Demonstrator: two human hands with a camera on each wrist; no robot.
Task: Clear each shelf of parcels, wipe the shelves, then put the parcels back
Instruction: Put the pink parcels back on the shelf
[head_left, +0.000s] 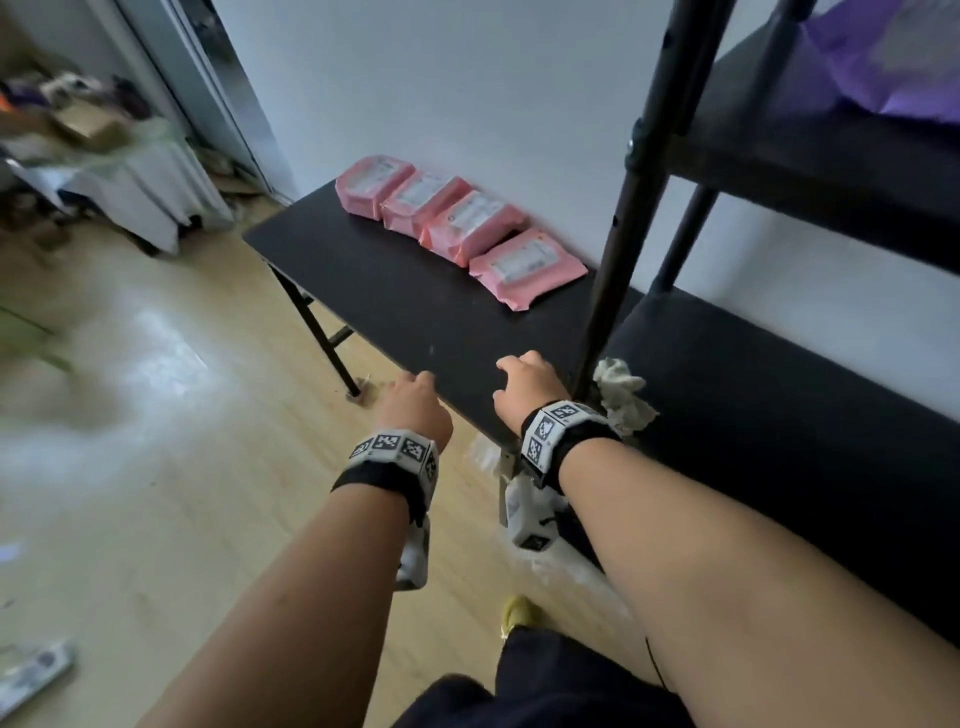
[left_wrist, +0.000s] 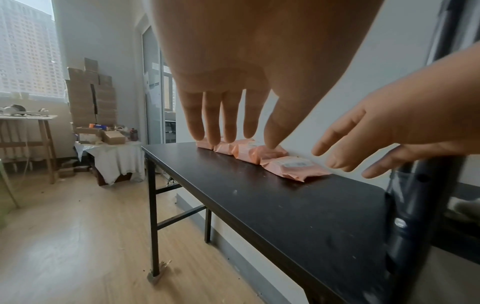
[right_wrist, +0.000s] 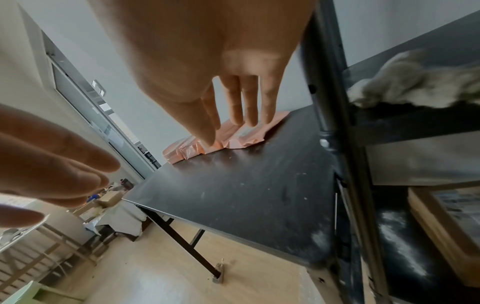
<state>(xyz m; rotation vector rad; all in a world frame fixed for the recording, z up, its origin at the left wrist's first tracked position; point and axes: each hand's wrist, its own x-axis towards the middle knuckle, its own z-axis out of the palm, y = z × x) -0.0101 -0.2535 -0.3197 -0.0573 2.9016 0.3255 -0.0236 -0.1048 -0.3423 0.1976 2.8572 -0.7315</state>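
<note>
Right now four pink parcels (head_left: 457, 226) lie in a row on the black table (head_left: 395, 312), against the wall and well apart from both hands. They look like soft, light plastic mailers, likely slippery, best pinched by a long edge. Left hand (head_left: 413, 402) and right hand (head_left: 527, 387) hover near the table's front edge, fingers loose, holding nothing. A rag (head_left: 621, 397) sits on the bare shelf (head_left: 779, 415) beside them. The upper shelf's purple bag (head_left: 883, 57) is cut off and blurred.

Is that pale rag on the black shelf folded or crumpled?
Crumpled: the pale rag sits in a lumpy, wrinkled heap on the black shelf.
</note>
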